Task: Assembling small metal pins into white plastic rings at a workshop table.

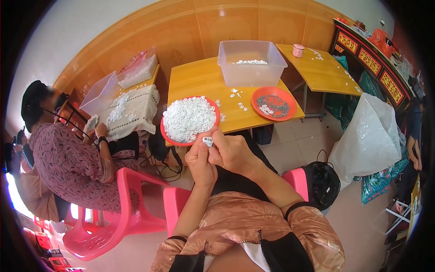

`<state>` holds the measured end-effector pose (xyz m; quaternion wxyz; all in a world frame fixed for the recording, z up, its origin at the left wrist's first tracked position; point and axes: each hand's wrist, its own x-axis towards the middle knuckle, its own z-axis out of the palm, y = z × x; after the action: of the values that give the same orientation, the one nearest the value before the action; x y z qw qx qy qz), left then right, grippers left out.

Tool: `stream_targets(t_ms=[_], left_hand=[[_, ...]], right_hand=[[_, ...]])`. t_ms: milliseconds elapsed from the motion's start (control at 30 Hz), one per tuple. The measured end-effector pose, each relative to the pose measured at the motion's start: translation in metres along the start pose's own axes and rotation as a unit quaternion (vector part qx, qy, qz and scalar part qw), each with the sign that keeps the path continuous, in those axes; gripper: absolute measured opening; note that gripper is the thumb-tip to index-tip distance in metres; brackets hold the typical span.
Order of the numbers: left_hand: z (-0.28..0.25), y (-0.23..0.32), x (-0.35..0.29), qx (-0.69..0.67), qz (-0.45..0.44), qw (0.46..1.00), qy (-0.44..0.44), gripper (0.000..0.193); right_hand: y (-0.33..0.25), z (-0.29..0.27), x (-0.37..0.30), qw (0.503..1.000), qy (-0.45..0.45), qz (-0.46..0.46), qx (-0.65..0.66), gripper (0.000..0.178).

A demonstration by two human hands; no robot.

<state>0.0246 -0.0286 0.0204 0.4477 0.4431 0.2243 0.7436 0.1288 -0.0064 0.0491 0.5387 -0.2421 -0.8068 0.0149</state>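
A: Biggest first?
B: Yellow-brown table (192, 79), against a wood-panelled wall (226, 22).
A: Left of it?
B: A co-worker (74, 149), seated, patterned top, hands at a cloth-covered surface (147, 102) with white pieces on it.
A: Containers, by size.
B: Clear plastic bin (251, 76) at the table's far side, some white pieces inside. Then a red bowl (164, 133) at the near left corner, heaped with white pieces (188, 119). Then an orange-red plate (292, 105) near the right end: small grey parts (277, 104), a few white pieces among them.
A: The wearer's hands?
B: Left hand (199, 161) and right hand (233, 152) close together, just by the bowl's near right rim. Thumb and forefinger of each pinching; remaining right fingers curled in, remaining left ones mostly hidden, can't tell.
A: Pinching what?
B: One small white piece (208, 141), dark slots showing, held up between both sets of fingertips. Whether it touches the bowl, can't tell.
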Motion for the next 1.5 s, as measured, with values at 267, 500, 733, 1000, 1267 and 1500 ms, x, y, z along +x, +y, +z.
stream_targets(t_ms=[267, 500, 733, 1000, 1267, 1500], left_hand=[[0.008, 0.001, -0.001, -0.046, -0.022, 0.998, 0.043, 0.031], [0.011, 0.004, 0.003, -0.063, -0.045, 0.993, 0.086, 0.028], [0.004, -0.002, 0.011, -0.038, -0.069, 0.996, 0.033, 0.029], [-0.007, -0.004, 0.016, 0.009, -0.049, 0.999, -0.009, 0.027], [-0.007, -0.005, 0.018, 0.008, -0.039, 0.999, -0.004, 0.024], [-0.008, 0.001, 0.026, 0.048, -0.016, 0.999, -0.017, 0.032]], right_hand=[[-0.002, 0.005, 0.001, 1.000, 0.005, 0.004, -0.009, 0.020], [-0.006, 0.007, 0.001, 0.983, 0.028, 0.121, 0.133, 0.017], [0.002, 0.000, 0.002, 0.856, 0.006, 0.335, 0.394, 0.032], [0.005, -0.004, 0.004, 0.793, -0.026, 0.381, 0.476, 0.035], [0.008, -0.002, 0.003, 0.798, -0.032, 0.386, 0.462, 0.037], [0.019, -0.004, 0.008, 0.777, -0.079, 0.408, 0.474, 0.035]])
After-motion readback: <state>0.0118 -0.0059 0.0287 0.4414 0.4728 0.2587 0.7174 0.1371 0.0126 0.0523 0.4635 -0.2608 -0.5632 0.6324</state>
